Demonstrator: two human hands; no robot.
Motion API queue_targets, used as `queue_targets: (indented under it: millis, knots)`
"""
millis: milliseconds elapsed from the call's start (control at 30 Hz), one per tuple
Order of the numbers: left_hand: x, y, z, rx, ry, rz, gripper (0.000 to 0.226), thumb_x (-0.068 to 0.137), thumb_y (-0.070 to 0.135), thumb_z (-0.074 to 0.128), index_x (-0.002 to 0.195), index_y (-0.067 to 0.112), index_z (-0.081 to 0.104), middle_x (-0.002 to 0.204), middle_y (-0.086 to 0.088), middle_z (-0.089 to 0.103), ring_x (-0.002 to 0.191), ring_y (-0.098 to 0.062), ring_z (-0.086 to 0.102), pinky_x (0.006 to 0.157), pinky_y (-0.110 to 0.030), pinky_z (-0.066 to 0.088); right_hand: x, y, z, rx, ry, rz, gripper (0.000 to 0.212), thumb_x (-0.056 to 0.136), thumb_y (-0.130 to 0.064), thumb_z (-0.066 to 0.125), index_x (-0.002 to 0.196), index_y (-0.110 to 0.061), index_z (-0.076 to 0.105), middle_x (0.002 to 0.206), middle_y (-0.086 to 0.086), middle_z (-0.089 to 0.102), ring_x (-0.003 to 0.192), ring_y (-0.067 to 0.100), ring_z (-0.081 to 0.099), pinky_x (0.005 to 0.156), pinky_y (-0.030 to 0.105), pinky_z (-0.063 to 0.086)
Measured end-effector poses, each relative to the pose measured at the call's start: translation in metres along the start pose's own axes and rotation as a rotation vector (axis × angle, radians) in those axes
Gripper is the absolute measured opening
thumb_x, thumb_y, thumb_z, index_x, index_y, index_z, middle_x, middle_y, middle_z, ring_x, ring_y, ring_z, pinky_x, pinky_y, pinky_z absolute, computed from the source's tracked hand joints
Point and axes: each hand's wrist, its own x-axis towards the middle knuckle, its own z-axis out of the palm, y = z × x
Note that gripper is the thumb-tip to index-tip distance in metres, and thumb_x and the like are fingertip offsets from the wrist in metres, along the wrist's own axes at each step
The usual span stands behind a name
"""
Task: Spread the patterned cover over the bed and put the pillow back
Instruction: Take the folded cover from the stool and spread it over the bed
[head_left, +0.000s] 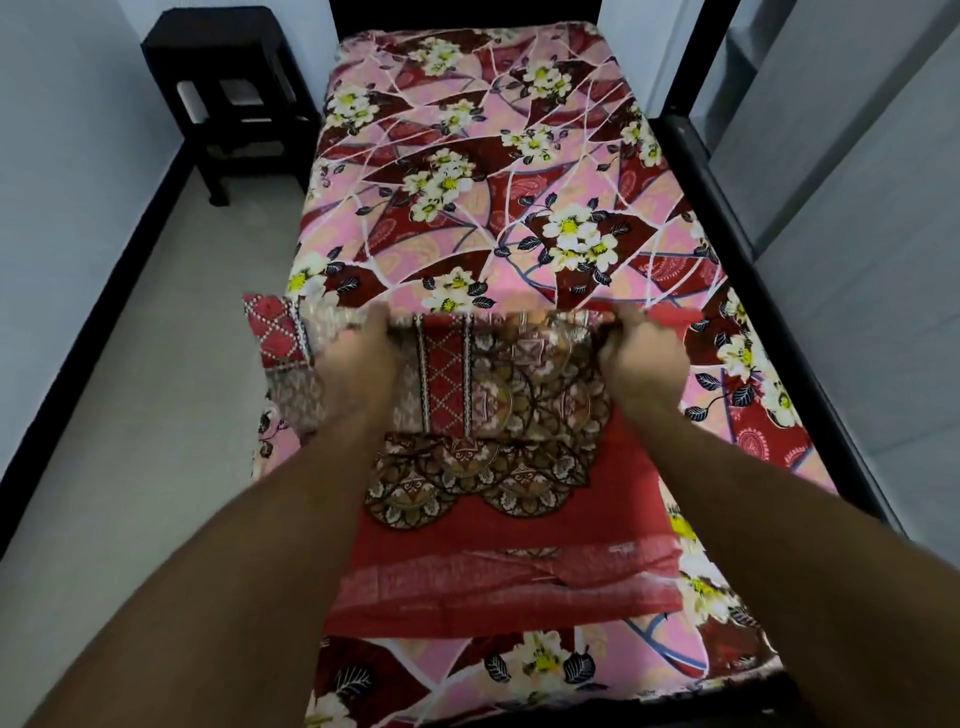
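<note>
The fingers (376, 319) of the left hand (358, 361) curl over the far edge of the patterned cover (483, 519), gripping it. The right hand (641, 351) grips the same edge in the same way, further along to the right, and both are slightly blurred. The cover is a red cloth with brown medallion borders. It lies partly folded on the near half of the bed (727, 457), between the two forearms, with one checked corner sticking out past the left hand. Under it a pink and maroon floral sheet (467, 156) covers the mattress up to the far end. A black bed frame (722, 208) runs along the right side. A black stool (228, 93) stands on the pale floor (156, 374) near the bed's far left corner.
</note>
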Motion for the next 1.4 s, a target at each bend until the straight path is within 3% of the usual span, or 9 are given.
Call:
queue_targets:
  millis: [133, 233, 500, 633, 833, 967, 1067, 1200, 1400]
  knots:
    - [0.051, 0.028, -0.008, -0.317, 0.087, -0.096, 0.041, 0.107, 0.028, 0.041, 0.147, 0.021, 0.043, 0.109, -0.014, 0.068, 0.072, -0.015, 0.052, 0.049, -0.015, 0.031, 0.042, -0.019, -0.002, 0.176, -0.01, 0.054, 0.054, 0.098, -0.012, 0.049, 0.151, -0.019, 0.04, 0.115, 0.013, 0.067, 0.098, 0.029, 0.065, 0.091, 0.036, 0.052]
    - [0.046, 0.034, -0.003, -0.089, 0.065, -0.043, 0.06, 0.105, 0.022, 0.045, 0.159, 0.017, 0.018, 0.086, -0.013, 0.063, 0.064, -0.018, 0.054, 0.052, -0.03, 0.043, 0.044, -0.018, 0.014, 0.161, -0.065, 0.066, 0.065, 0.095, -0.011, 0.053, 0.156, -0.017, 0.031, 0.127, 0.013, 0.063, 0.108, 0.031, 0.064, 0.097, 0.037, 0.051]
    - [-0.037, -0.01, 0.077, 0.028, -0.247, 0.156, 0.058, 0.099, 0.026, 0.053, 0.152, 0.017, 0.031, 0.116, -0.013, 0.063, 0.102, -0.029, 0.061, 0.083, -0.044, 0.056, -0.035, 0.024, 0.057, 0.032, -0.347, 0.108, 0.026, 0.084, -0.011, 0.054, 0.108, -0.015, 0.064, 0.105, 0.015, 0.068, 0.1, 0.037, 0.065, 0.081, 0.042, 0.053]
    - [-0.088, -0.03, 0.113, 0.199, -0.603, 0.168, 0.065, 0.098, 0.042, 0.051, 0.155, 0.021, 0.026, 0.163, -0.015, 0.023, 0.149, -0.039, 0.021, 0.113, -0.058, 0.036, -0.087, 0.043, 0.064, -0.054, -0.68, 0.156, 0.033, 0.084, -0.025, 0.057, 0.115, -0.017, 0.066, 0.114, 0.015, 0.067, 0.107, 0.037, 0.066, 0.088, 0.045, 0.055]
    - [-0.153, -0.052, 0.133, 0.269, -0.79, 0.009, 0.095, 0.096, 0.059, 0.05, 0.158, 0.033, -0.017, 0.165, -0.008, -0.023, 0.153, -0.042, -0.005, 0.108, -0.067, 0.034, -0.136, 0.078, 0.079, -0.266, -0.772, 0.382, 0.058, 0.086, -0.039, 0.059, 0.136, -0.011, 0.049, 0.137, 0.015, 0.043, 0.127, 0.037, 0.046, 0.101, 0.051, 0.046]
    - [-0.154, -0.067, 0.135, 0.11, -0.54, -0.392, 0.09, 0.094, 0.073, 0.026, 0.16, 0.022, -0.008, 0.167, -0.013, -0.013, 0.152, -0.043, -0.004, 0.111, -0.073, 0.019, -0.14, 0.1, 0.083, -0.164, -0.655, 0.632, 0.087, 0.085, -0.055, 0.067, 0.146, -0.006, 0.029, 0.144, 0.021, 0.038, 0.133, 0.039, 0.039, 0.102, 0.057, 0.043]
    - [-0.152, -0.091, 0.136, 0.031, -0.461, -0.717, 0.096, 0.094, 0.072, 0.034, 0.16, 0.011, 0.001, 0.165, -0.024, 0.0, 0.149, -0.047, 0.006, 0.112, -0.072, 0.016, -0.135, 0.117, 0.091, -0.058, -0.634, 0.745, 0.092, 0.081, -0.058, 0.071, 0.143, -0.005, 0.031, 0.141, 0.022, 0.045, 0.131, 0.042, 0.045, 0.103, 0.055, 0.043]
    - [-0.152, -0.111, 0.135, 0.113, -0.386, -0.736, 0.096, 0.093, 0.068, 0.045, 0.155, 0.001, 0.015, 0.152, -0.031, 0.029, 0.137, -0.049, 0.032, 0.107, -0.062, 0.031, -0.138, 0.128, 0.1, 0.03, -0.688, 0.733, 0.075, 0.085, -0.056, 0.069, 0.131, -0.003, 0.044, 0.128, 0.02, 0.061, 0.117, 0.041, 0.059, 0.098, 0.05, 0.048]
    - [-0.14, -0.118, 0.128, -0.013, -0.306, -0.788, 0.054, 0.103, 0.048, 0.044, 0.128, -0.001, 0.044, 0.126, -0.03, 0.058, 0.119, -0.048, 0.054, 0.1, -0.052, 0.039, -0.132, 0.124, 0.093, -0.014, -0.684, 0.66, 0.052, 0.095, -0.041, 0.059, 0.128, -0.002, 0.053, 0.13, 0.022, 0.06, 0.121, 0.041, 0.057, 0.096, 0.043, 0.047]
